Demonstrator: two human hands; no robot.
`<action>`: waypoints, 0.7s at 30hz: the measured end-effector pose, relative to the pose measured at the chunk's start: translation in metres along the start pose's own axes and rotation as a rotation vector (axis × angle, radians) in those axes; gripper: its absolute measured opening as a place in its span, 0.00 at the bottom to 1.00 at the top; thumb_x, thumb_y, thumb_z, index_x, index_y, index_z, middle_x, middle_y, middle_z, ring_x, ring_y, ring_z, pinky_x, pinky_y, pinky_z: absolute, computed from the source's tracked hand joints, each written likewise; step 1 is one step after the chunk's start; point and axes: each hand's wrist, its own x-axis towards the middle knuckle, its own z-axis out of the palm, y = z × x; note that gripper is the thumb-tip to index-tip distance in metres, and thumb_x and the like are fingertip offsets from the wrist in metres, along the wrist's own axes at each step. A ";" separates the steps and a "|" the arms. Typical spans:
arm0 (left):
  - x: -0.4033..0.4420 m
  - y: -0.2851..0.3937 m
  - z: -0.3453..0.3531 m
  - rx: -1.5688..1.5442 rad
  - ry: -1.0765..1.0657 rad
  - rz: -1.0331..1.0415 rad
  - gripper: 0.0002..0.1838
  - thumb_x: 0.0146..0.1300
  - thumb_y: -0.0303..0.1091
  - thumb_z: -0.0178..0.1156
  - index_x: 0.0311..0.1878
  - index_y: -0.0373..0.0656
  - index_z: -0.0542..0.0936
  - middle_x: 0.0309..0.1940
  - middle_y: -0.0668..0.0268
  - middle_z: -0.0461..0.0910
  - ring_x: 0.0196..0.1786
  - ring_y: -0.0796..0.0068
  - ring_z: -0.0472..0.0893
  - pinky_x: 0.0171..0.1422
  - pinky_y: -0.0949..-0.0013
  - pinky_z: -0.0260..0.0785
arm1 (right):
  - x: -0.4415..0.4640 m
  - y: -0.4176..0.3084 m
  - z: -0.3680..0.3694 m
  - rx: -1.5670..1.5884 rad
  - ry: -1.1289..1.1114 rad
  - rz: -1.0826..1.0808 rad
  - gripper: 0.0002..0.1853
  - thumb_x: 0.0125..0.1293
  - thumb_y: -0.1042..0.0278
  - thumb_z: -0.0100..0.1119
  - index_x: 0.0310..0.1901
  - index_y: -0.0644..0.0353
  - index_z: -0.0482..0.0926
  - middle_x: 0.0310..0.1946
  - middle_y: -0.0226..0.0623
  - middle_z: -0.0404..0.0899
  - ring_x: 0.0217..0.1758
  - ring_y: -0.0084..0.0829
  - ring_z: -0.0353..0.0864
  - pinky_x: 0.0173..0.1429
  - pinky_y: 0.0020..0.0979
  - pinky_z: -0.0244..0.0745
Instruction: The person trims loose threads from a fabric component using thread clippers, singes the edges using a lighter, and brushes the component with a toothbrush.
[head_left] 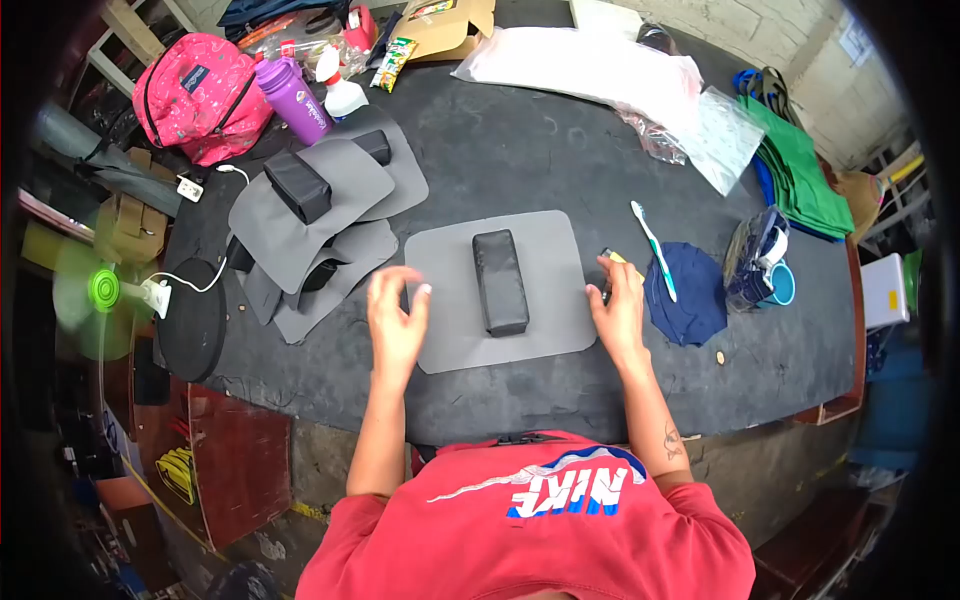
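A grey flat sheet (448,290) with rounded corners lies in front of me on the dark table. On its middle rests a black box-shaped block (499,284), lying lengthwise away from me. My left hand (397,315) is at the sheet's left edge, fingers curved and thumb apart, holding nothing. At the right edge is my right hand (620,310), thumb and fingers apart. Just beyond its fingertips shows a small yellow item (627,264), partly hidden by them. Whether either hand touches the sheet I cannot tell.
Left, more grey sheets (345,185) with black blocks are piled, near a purple bottle (293,103) and pink backpack (200,95). Right, a toothbrush (655,252) lies on dark blue cloth (690,305), beside a blue cup (781,286). A small fan (103,290) stands far left.
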 end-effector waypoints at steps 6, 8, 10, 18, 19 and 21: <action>-0.060 0.001 0.033 -0.118 -0.283 0.181 0.07 0.55 0.26 0.65 0.38 0.45 0.86 0.53 0.58 0.76 0.65 0.53 0.69 0.67 0.54 0.62 | -0.025 -0.027 0.004 0.527 -0.301 0.145 0.13 0.56 0.81 0.63 0.44 0.65 0.78 0.38 0.38 0.76 0.36 0.27 0.78 0.43 0.27 0.74; -0.068 0.001 0.043 -0.115 -0.280 0.223 0.14 0.53 0.22 0.62 0.42 0.47 0.85 0.54 0.56 0.75 0.65 0.51 0.68 0.68 0.53 0.61 | -0.031 -0.037 0.010 0.595 -0.365 0.124 0.14 0.55 0.79 0.65 0.45 0.65 0.78 0.38 0.38 0.76 0.36 0.27 0.78 0.43 0.27 0.74; -0.066 0.003 0.045 -0.073 -0.284 0.266 0.17 0.52 0.20 0.61 0.45 0.47 0.85 0.55 0.55 0.74 0.65 0.51 0.68 0.68 0.53 0.61 | -0.039 -0.038 0.023 0.565 -0.354 0.092 0.14 0.54 0.77 0.67 0.42 0.66 0.76 0.37 0.39 0.75 0.35 0.30 0.77 0.43 0.29 0.73; -0.049 0.017 0.054 0.453 -0.472 0.506 0.11 0.52 0.26 0.58 0.39 0.41 0.83 0.58 0.47 0.69 0.59 0.50 0.70 0.60 0.53 0.62 | -0.041 -0.038 0.031 0.387 -0.269 -0.061 0.13 0.50 0.73 0.68 0.35 0.62 0.73 0.33 0.38 0.73 0.35 0.40 0.75 0.44 0.37 0.68; -0.046 0.023 0.056 0.454 -0.468 0.507 0.11 0.52 0.26 0.58 0.39 0.41 0.83 0.58 0.47 0.69 0.59 0.50 0.70 0.60 0.53 0.62 | -0.039 -0.039 0.030 0.384 -0.277 -0.066 0.13 0.50 0.72 0.68 0.35 0.62 0.74 0.33 0.38 0.73 0.35 0.41 0.75 0.44 0.37 0.68; -0.039 0.036 0.062 0.625 -0.605 0.381 0.07 0.50 0.28 0.58 0.29 0.38 0.84 0.56 0.47 0.70 0.56 0.51 0.70 0.57 0.54 0.63 | -0.041 -0.040 0.029 0.360 -0.290 -0.051 0.12 0.51 0.72 0.67 0.35 0.61 0.75 0.35 0.37 0.73 0.39 0.41 0.75 0.45 0.38 0.69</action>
